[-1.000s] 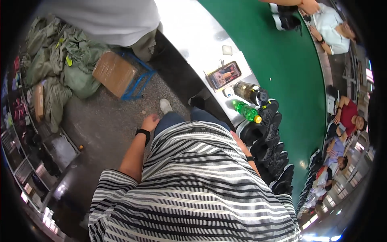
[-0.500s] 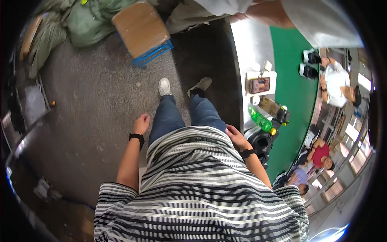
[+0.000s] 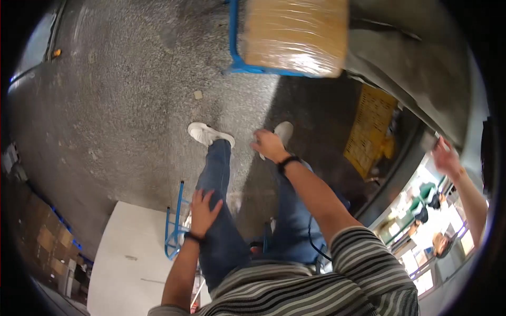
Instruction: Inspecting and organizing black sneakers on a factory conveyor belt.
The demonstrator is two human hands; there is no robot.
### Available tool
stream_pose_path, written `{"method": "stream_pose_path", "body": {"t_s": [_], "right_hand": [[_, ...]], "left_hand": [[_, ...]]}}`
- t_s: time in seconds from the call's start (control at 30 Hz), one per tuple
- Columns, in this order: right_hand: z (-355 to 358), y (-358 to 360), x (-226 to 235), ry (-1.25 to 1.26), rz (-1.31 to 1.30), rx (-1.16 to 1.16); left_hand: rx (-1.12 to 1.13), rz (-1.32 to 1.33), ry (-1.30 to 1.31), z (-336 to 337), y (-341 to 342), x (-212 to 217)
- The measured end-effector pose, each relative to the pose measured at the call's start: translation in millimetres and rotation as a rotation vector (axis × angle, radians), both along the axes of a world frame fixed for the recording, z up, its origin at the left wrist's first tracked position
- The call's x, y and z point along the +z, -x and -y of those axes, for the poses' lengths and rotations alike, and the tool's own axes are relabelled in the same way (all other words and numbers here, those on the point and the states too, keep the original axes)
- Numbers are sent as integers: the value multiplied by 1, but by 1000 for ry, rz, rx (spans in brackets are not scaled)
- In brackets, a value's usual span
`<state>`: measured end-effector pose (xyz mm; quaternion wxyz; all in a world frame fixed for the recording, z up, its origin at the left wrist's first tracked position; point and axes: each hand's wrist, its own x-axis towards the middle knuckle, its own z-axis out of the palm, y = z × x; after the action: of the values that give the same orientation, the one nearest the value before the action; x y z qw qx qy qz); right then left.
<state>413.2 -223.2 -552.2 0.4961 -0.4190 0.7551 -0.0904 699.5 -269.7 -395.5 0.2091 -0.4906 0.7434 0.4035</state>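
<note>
I look down at my own legs in blue jeans [image 3: 219, 231] and white shoes [image 3: 208, 134]. My left hand [image 3: 204, 210], a black band on its wrist, lies flat on my left thigh with the fingers spread. My right hand [image 3: 269, 145], with a black watch at the wrist, is stretched forward over my right knee, close to the right shoe [image 3: 283, 131]. Its fingers are loosely bent and hold nothing. I wear a black-and-white striped shirt [image 3: 316, 284].
A blue cart [image 3: 234, 47] carries a film-wrapped brown box [image 3: 292, 31] ahead on the speckled grey floor. A yellow crate [image 3: 371, 129] lies at the right. Another person's raised hand [image 3: 445, 155] is at the far right. A blue frame [image 3: 174, 226] and a white surface [image 3: 132, 258] sit at my left.
The view has tipped further down and forward. My right hand has lifted off my thigh and reached forward. My left hand stays on the left thigh.
</note>
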Motion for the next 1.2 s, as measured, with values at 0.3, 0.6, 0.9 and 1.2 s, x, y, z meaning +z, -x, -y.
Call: {"method": "stream_pose_path", "body": {"t_s": [0.3,0.6,0.9,1.2], "right_hand": [[227,-132,-297,390,-480,335],[214,-158,-317,155,-465,312],[194,-136,-251,-79,-509,367],[204,-151,-329,269,-665,522]], "left_hand": [[195,107,-27,71,-70,-51],[243,133,-18,87,-88,-59],[82,36,-13,86,-74,-45],[192,174,-6,83,-100,-64]]}}
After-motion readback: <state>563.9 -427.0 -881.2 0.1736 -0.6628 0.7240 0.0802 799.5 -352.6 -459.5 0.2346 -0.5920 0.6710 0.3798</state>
